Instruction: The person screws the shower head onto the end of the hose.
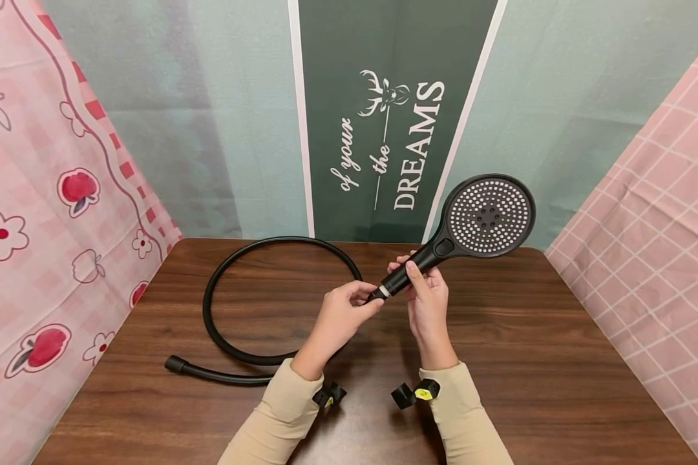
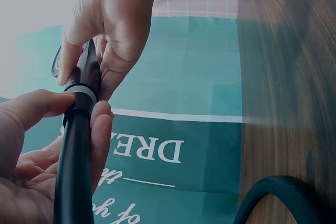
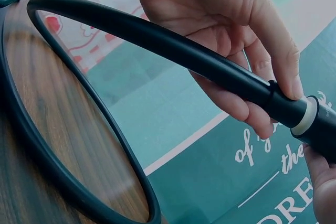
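A black hand shower head [image 1: 488,216] is held above the table, its round spray face with pale nozzles turned up toward the head camera. My right hand [image 1: 429,303] grips its handle, thumb on top. At the handle's lower end, my left hand [image 1: 343,313] pinches the connector [image 3: 286,106] of a black shower hose [image 1: 207,307] between thumb and fingers. A white ring [image 3: 305,116] shows between connector and handle; how far the two are screwed together cannot be told. The hose loops over the table to the left.
The hose's other end [image 1: 176,363] lies on the brown wooden table [image 1: 529,361] at the left. Behind the table hangs a green curtain [image 1: 360,39] with white lettering. Pink patterned cloths stand at the left and right sides.
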A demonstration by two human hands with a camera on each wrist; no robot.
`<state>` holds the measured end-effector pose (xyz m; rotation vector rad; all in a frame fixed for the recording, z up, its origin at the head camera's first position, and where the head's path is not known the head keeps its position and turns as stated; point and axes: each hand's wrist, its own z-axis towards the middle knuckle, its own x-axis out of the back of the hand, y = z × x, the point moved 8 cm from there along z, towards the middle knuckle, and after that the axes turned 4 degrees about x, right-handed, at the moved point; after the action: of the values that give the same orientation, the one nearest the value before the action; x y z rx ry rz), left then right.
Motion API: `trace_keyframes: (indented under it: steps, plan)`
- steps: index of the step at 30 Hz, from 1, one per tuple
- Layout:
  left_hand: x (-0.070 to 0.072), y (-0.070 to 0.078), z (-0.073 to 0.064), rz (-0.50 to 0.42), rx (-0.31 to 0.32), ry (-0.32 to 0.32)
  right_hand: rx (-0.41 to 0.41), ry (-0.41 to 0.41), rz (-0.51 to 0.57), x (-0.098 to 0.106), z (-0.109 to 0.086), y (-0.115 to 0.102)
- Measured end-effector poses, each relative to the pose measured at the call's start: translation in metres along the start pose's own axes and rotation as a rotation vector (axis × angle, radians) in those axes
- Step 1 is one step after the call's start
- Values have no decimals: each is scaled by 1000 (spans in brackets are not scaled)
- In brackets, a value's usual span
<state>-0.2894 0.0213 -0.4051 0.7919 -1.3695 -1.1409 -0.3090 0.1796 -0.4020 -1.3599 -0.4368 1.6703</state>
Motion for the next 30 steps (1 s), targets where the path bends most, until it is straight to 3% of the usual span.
trace_keyframes:
  steps: [7, 14, 25, 30]
  plan:
    - [0, 2, -1, -40, 1, 20, -3, -14, 41, -1, 1, 0]
    - [1, 3, -1, -34, -19, 33, -15, -82, 100, -5, 2, -2]
    - [-1, -1, -1, -34, -10, -90, -29, -129, 153, -5, 3, -1]
    - [-1, 0, -1, -53, -4, -96, -38, -133, 155, -6, 2, 0]
